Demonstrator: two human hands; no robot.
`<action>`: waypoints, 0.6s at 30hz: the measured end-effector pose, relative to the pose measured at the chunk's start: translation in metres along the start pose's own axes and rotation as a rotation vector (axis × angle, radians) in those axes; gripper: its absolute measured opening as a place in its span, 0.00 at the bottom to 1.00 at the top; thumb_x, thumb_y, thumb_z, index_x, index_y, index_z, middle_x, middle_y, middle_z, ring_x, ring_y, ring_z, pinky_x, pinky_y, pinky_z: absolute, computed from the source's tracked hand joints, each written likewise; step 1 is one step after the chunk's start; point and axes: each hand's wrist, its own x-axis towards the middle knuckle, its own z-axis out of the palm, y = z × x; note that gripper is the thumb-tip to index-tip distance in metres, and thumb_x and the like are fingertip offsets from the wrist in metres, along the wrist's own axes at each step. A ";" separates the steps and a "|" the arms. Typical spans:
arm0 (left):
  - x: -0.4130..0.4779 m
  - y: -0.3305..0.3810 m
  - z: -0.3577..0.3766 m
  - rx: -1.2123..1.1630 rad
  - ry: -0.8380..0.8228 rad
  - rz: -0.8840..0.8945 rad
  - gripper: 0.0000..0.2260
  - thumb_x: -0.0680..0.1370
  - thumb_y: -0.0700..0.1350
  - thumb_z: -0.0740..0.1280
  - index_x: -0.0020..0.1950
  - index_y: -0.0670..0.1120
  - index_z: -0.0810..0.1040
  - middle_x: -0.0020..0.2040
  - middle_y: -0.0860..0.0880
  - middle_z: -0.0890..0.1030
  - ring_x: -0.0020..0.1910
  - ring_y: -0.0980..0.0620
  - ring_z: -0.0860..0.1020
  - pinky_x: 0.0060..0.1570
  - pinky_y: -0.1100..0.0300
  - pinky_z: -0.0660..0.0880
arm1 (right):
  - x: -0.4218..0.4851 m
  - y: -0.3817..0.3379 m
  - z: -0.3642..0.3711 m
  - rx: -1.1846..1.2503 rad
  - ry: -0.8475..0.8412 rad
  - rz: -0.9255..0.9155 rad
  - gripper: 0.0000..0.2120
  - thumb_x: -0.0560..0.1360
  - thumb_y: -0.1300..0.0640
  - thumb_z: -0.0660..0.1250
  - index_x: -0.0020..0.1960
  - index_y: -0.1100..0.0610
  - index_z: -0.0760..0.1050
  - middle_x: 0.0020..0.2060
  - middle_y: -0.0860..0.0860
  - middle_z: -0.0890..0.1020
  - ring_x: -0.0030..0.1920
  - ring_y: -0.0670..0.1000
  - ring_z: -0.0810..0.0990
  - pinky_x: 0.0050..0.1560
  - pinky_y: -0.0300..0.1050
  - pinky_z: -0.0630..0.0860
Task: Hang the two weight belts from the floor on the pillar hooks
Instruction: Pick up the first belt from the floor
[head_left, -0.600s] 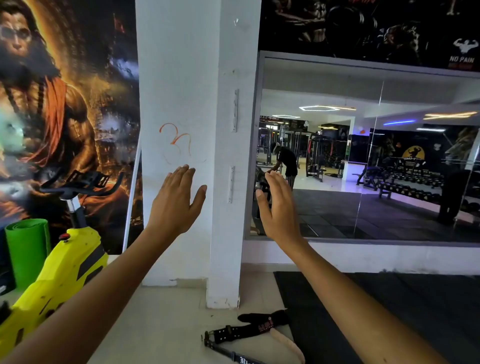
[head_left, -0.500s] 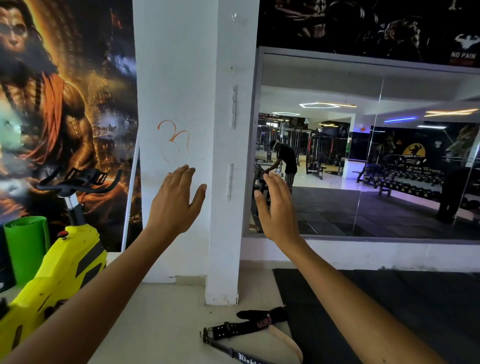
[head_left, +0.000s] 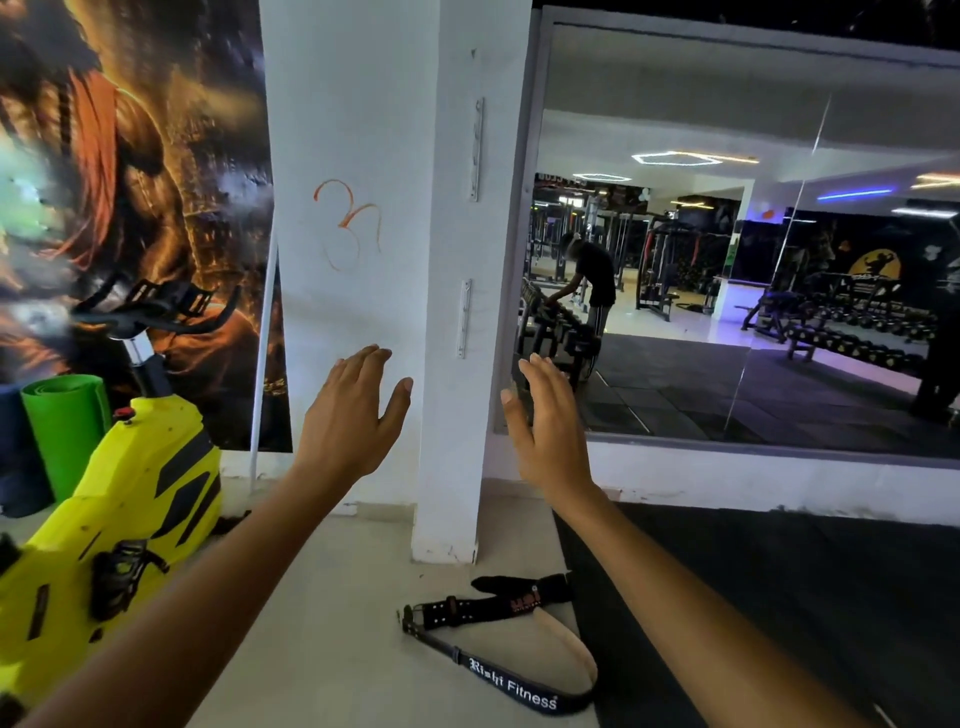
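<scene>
Two empty hands (head_left: 441, 415) raised, belts (head_left: 498, 639) on floor, pillar hooks (head_left: 464, 318) bare

Both hands, left hand (head_left: 353, 415) and right hand (head_left: 550, 421), were raised, empty, before the pillar (head_left: 395, 156); two belts (head_left: 498, 639) lay at its foot.

pale floor (head_left: 332, 623) bears two belts (head_left: 498, 608), yellow bike (head_left: 130, 519).

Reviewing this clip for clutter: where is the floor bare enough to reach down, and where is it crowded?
Bare pale floor lies between the yellow exercise bike and the pillar, left of the belts. The dark mat at right is bare too. It is crowded at the pillar's foot, where the black leather belt and the Rishi Fitness belt lie overlapping.
</scene>
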 end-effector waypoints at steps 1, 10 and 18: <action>0.004 -0.005 0.011 -0.010 -0.008 -0.012 0.24 0.81 0.56 0.56 0.72 0.44 0.66 0.73 0.44 0.70 0.72 0.44 0.67 0.67 0.47 0.67 | 0.001 0.008 0.009 0.003 -0.005 0.007 0.23 0.80 0.50 0.58 0.72 0.60 0.67 0.73 0.57 0.69 0.75 0.56 0.62 0.73 0.48 0.59; 0.044 -0.080 0.140 -0.090 -0.187 -0.146 0.24 0.80 0.59 0.54 0.71 0.46 0.67 0.70 0.44 0.73 0.67 0.43 0.73 0.61 0.45 0.72 | 0.024 0.097 0.132 0.065 -0.160 0.149 0.19 0.81 0.52 0.60 0.69 0.60 0.69 0.68 0.57 0.73 0.69 0.55 0.71 0.67 0.48 0.70; 0.058 -0.164 0.276 -0.222 -0.471 -0.324 0.20 0.81 0.53 0.58 0.66 0.42 0.72 0.62 0.41 0.79 0.59 0.42 0.77 0.56 0.51 0.74 | 0.013 0.182 0.267 0.079 -0.317 0.430 0.17 0.81 0.53 0.61 0.66 0.60 0.72 0.63 0.55 0.77 0.65 0.53 0.73 0.65 0.46 0.70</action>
